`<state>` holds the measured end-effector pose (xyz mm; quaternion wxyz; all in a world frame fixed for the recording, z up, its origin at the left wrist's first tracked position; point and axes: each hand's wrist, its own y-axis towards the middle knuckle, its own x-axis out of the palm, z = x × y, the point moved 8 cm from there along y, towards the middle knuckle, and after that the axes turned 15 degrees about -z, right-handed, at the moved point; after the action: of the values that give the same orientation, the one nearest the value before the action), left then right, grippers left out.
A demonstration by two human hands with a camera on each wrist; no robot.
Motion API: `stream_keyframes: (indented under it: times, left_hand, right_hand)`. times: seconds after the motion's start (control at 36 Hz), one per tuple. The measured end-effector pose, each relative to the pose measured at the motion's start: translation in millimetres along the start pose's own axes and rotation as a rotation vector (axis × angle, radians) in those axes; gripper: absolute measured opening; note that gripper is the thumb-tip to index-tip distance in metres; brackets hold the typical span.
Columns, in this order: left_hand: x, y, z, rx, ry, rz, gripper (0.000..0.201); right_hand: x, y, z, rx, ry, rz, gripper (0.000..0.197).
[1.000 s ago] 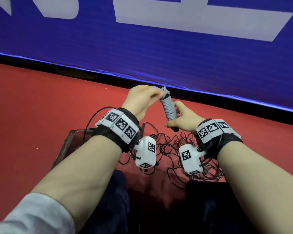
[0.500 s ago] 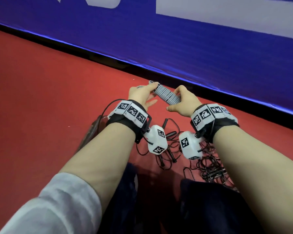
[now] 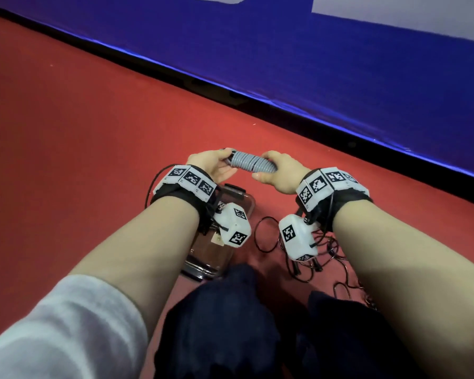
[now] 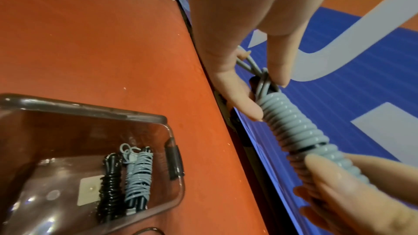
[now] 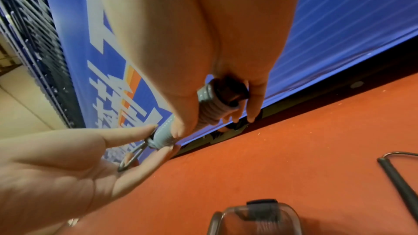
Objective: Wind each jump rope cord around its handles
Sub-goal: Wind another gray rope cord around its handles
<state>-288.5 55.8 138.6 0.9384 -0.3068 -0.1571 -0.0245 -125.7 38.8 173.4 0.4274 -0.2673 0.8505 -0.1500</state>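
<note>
Rope (image 3: 251, 162), grey, wound tight on its handles, is held in the air between both hands above the red floor (image 3: 93, 127), beyond the clear bin (image 3: 240, 199). Right hand (image 3: 281, 175) is wrapped round 1 end; left hand (image 3: 212, 165) pinches the loose loop at the other. Judged light, springy, coils slick; hold the ends. Handles mostly hidden under coils. 2 wound ropes (image 4: 126, 181) lie in the bin; black cords (image 3: 320, 253) part-hidden by the arms.

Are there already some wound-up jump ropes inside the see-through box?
Yes, the clear box holds a black wound rope and a light blue wound rope side by side.
</note>
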Motion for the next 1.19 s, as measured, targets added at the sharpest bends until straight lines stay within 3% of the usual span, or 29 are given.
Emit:
stream_keyframes:
  times: [0.31, 0.36, 0.47, 0.58, 0.67, 0.86, 1.0, 1.19]
  left_hand:
    - [-97.0, 21.1, -58.3, -0.112, -0.041, 0.14, 0.004]
    - [-106.9, 29.2, -71.3, -0.127, -0.066, 0.141, 0.012]
    - [-121.1, 44.6, -93.4, -0.149, -0.09, 0.151, 0.011]
    - [-136.8, 60.3, -114.3, -0.155, -0.176, 0.21, 0.025]
    - [-143.4, 70.9, -131.8, -0.194, -0.224, 0.233, 0.017]
    - [-141.1, 98.1, -169.2, -0.251, -0.336, 0.148, 0.019]
    - [-130.1, 104.7, -183.7, -0.356, -0.347, 0.014, 0.026]
    - [-135.0, 118.4, -200.6, -0.325, -0.304, 0.102, 0.02]
  right_hand:
    - [87.4, 57.1, -15.4, 0.094, -0.185, -0.374, 0.051]
    - [96.2, 67.8, -13.0, 0.108, -0.171, -0.397, 0.049]
    - [108.0, 90.0, -6.9, 0.145, -0.184, -0.403, 0.053]
    - [118.2, 110.8, 0.8, 0.14, -0.207, -0.375, 0.058]
    - [128.6, 123.4, 6.1, 0.118, -0.226, -0.364, 0.062]
    - [151.4, 152.2, 20.6, 0.112, -0.309, -0.355, 0.063]
    - [163.2, 166.5, 33.7, 0.119, -0.332, -0.327, 0.063]
    - [178.9, 181.0, 47.7, 0.163, -0.376, -0.337, 0.063]
